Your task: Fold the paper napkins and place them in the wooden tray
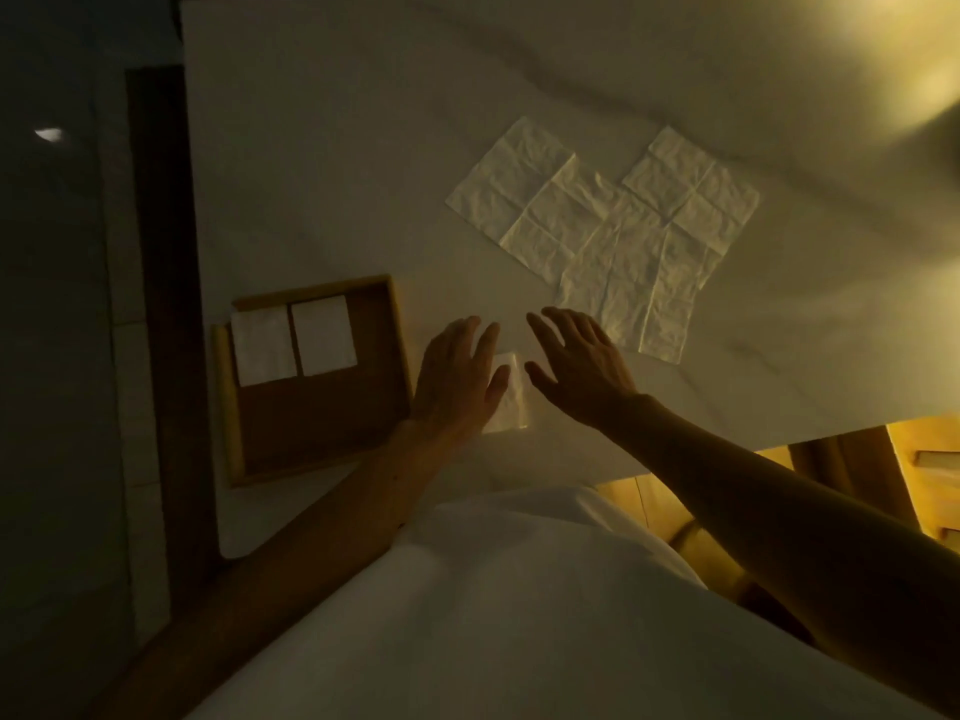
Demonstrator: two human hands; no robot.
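Observation:
A small folded white napkin [510,402] lies on the white table, partly under my left hand [457,376], which rests flat on it with fingers spread. My right hand [579,363] hovers just to its right, fingers apart, holding nothing. The wooden tray [395,345] sits left of my hands and holds two folded napkins [293,337] side by side in its far half. Three unfolded, creased napkins [608,236] overlap on the table beyond my right hand.
The white table [337,174] ends at a dark strip on the left and at its near edge by my white clothing [493,615]. Wooden furniture [924,470] shows below the table at the right. The lighting is dim.

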